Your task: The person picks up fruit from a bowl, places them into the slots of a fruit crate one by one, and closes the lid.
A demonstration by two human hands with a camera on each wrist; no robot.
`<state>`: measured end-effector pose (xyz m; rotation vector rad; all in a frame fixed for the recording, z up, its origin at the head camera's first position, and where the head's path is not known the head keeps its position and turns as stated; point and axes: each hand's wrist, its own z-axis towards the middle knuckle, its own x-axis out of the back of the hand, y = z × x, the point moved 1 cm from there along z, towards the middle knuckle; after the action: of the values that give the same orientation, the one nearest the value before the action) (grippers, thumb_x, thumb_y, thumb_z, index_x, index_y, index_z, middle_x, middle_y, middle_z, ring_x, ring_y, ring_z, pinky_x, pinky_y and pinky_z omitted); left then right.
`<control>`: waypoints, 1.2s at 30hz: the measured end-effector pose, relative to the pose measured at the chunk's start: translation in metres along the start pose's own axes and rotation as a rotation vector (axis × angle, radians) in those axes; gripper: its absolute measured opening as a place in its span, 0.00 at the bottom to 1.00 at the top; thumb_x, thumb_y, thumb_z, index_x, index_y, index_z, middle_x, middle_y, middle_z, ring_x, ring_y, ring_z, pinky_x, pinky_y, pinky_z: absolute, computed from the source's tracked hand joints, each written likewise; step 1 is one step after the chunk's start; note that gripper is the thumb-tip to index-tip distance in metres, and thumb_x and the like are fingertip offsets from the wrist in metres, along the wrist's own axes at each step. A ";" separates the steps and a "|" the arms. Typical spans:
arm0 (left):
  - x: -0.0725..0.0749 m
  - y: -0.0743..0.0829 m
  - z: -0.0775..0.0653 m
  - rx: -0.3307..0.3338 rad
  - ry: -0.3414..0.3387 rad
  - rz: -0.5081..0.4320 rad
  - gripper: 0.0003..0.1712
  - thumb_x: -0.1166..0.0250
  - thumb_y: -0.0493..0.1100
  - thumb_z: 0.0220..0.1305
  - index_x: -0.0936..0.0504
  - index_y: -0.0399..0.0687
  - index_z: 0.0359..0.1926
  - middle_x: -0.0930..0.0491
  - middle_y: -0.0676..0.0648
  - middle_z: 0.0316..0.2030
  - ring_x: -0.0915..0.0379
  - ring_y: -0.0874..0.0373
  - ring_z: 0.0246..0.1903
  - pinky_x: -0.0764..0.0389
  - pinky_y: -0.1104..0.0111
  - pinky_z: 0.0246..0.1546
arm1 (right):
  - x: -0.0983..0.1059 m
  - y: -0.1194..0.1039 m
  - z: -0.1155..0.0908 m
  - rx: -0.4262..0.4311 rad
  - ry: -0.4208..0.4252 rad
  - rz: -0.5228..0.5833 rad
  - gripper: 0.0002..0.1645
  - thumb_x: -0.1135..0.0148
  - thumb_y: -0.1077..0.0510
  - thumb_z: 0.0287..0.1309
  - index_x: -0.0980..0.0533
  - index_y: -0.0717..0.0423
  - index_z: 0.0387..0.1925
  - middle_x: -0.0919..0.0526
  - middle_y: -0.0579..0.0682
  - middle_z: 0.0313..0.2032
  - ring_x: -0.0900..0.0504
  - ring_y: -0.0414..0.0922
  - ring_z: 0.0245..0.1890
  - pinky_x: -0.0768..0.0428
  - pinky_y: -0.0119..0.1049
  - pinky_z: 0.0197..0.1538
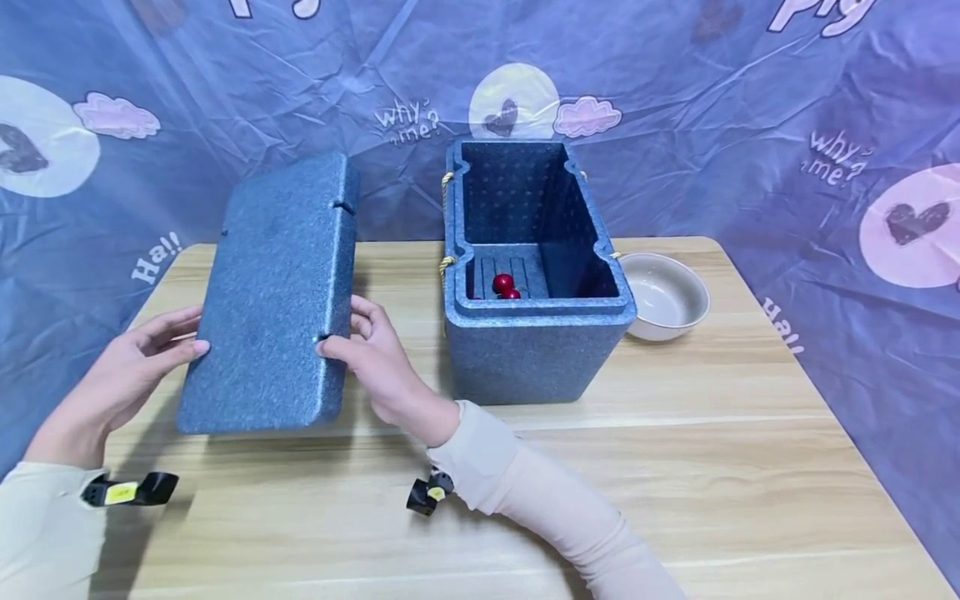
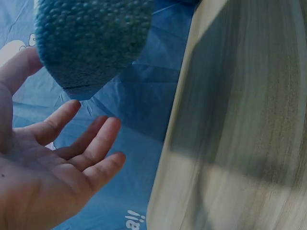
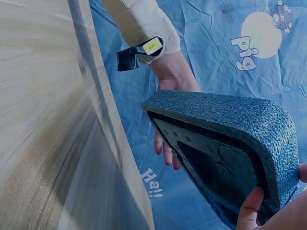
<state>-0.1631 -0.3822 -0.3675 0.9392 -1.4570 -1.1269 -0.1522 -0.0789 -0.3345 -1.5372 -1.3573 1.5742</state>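
A blue-grey foam box lid (image 1: 262,292) is held tilted above the left part of the table, its smooth top toward the head camera. My left hand (image 1: 135,367) pinches the lid's left edge between thumb and fingertips, with the other fingers loosely spread in the left wrist view. At the right edge, my right hand (image 1: 382,367) grips it, thumb on top and fingers beneath. The recessed underside of the lid (image 3: 216,158) shows in the right wrist view. Beside it stands the uncovered foam box (image 1: 517,367), with shiny red cherry-like fruits (image 1: 503,283) on its floor.
A pale round bowl (image 1: 660,331) sits close against the box's right side. Yellow cord loops (image 1: 447,262) hang at the box's rim. The light wooden table (image 1: 675,500) ends at a blue printed cloth (image 1: 300,75) behind and at the sides.
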 end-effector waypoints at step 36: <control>0.007 0.014 -0.015 -0.302 -0.137 -0.402 0.37 0.63 0.20 0.67 0.45 0.45 0.74 0.57 0.53 0.73 0.52 0.66 0.66 0.41 0.82 0.58 | 0.009 -0.036 -0.020 0.168 -0.200 -0.123 0.48 0.41 0.67 0.57 0.49 0.38 0.73 0.29 0.56 0.59 0.23 0.37 0.41 0.23 0.32 0.51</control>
<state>-0.1498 -0.3874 -0.3519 0.9768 -1.1849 -1.6835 -0.1444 -0.0535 -0.3026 -1.2003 -1.3582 1.7528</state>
